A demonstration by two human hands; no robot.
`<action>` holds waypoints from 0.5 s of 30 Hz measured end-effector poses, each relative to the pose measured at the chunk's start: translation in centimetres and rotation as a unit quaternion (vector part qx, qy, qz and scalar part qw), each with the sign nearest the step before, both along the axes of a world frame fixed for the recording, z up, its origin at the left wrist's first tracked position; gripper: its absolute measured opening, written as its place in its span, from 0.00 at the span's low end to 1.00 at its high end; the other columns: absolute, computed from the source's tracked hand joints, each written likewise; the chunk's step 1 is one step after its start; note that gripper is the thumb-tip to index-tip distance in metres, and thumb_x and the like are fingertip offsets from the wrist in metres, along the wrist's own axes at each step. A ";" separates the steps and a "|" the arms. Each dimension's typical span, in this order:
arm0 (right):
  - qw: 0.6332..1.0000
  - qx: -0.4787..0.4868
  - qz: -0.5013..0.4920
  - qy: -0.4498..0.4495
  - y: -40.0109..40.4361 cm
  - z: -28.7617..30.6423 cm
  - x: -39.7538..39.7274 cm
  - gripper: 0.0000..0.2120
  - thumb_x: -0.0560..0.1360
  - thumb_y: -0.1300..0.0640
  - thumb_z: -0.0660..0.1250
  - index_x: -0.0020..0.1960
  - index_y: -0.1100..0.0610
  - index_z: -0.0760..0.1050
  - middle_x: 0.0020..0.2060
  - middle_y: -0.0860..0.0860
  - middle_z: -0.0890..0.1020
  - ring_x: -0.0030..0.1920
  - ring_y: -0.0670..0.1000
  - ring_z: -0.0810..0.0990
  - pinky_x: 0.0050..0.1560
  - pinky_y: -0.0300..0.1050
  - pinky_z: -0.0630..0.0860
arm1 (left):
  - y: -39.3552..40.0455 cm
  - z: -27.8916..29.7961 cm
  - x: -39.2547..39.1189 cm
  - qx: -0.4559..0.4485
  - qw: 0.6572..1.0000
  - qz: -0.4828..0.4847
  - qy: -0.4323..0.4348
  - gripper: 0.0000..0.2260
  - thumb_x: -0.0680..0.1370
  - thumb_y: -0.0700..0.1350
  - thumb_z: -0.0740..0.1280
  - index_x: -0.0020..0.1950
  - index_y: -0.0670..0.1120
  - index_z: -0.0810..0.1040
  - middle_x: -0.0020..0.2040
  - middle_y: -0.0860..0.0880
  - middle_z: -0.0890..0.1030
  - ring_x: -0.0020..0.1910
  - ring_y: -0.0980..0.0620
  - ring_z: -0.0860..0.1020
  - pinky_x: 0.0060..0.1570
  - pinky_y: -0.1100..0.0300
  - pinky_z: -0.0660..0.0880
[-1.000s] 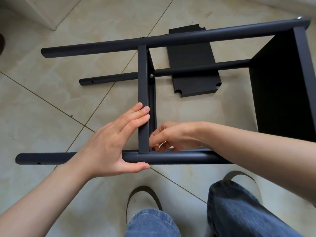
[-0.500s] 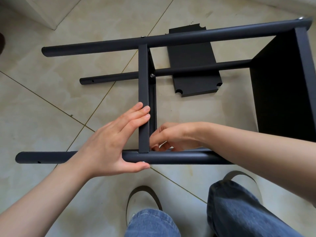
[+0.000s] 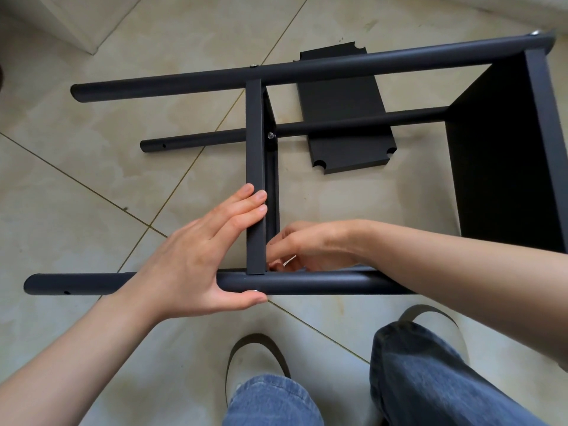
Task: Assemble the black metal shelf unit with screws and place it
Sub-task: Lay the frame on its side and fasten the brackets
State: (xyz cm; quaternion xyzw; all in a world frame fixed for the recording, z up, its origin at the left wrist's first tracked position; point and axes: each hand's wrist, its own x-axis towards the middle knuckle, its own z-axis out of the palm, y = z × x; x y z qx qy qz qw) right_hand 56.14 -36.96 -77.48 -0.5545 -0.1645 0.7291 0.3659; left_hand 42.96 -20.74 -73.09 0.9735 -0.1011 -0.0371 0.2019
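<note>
Fingers (image 3: 250, 199) of left hand (image 3: 196, 256) brace shelf panel (image 3: 255, 176)

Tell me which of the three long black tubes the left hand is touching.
The nearest tube: the left hand spans it, thumb beneath. The far top tube and thinner middle tube go untouched.

Shelf frame (image 3: 307, 284): black metal tubes, matt, finely textured coating with faint sheen. Loose shelf panel (image 3: 344, 118) behind frame: same matt black metal. Screw (image 3: 270, 135) on frame crossbar: bright shiny metal. Floor (image 3: 92, 179): glossy beige marbled tile. Jeans (image 3: 430, 379): blue denim cloth.
</note>
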 end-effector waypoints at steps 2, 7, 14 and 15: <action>1.000 0.004 -0.002 0.001 0.1 0.1 -0.1 0.07 0.76 0.57 0.65 0.40 0.56 0.74 0.37 0.53 0.70 0.38 0.49 0.68 0.49 0.46 0.66 | 0.0 0.0 0.0 0.000 1.000 -0.001 -0.001 0.43 0.70 0.68 0.68 0.78 0.45 0.65 0.81 0.53 0.60 0.80 0.55 0.55 0.62 0.70 0.65; 0.999 -0.005 -0.024 0.047 0.0 0.2 0.3 0.06 0.77 0.60 0.62 0.42 0.59 0.73 0.36 0.52 0.73 0.38 0.48 0.70 0.46 0.43 0.68 | 0.0 -0.1 0.0 0.002 1.000 0.001 -0.006 0.44 0.69 0.69 0.68 0.78 0.45 0.65 0.81 0.54 0.59 0.80 0.55 0.55 0.61 0.63 0.68; 1.000 -0.004 -0.004 0.010 -0.2 0.0 0.4 0.15 0.78 0.60 0.65 0.33 0.55 0.78 0.32 0.51 0.73 0.35 0.48 0.72 0.43 0.43 0.68 | 0.0 -0.2 -0.1 -0.002 1.000 0.003 -0.005 0.44 0.70 0.68 0.69 0.78 0.46 0.64 0.81 0.54 0.59 0.80 0.54 0.56 0.63 0.58 0.69; 1.000 -0.004 -0.005 0.009 -0.2 0.0 0.4 0.14 0.78 0.60 0.65 0.34 0.55 0.78 0.32 0.51 0.74 0.35 0.48 0.72 0.43 0.43 0.68 | 0.0 -0.2 -0.1 -0.001 1.000 0.002 -0.005 0.44 0.70 0.68 0.69 0.78 0.46 0.64 0.81 0.54 0.59 0.80 0.54 0.56 0.63 0.58 0.69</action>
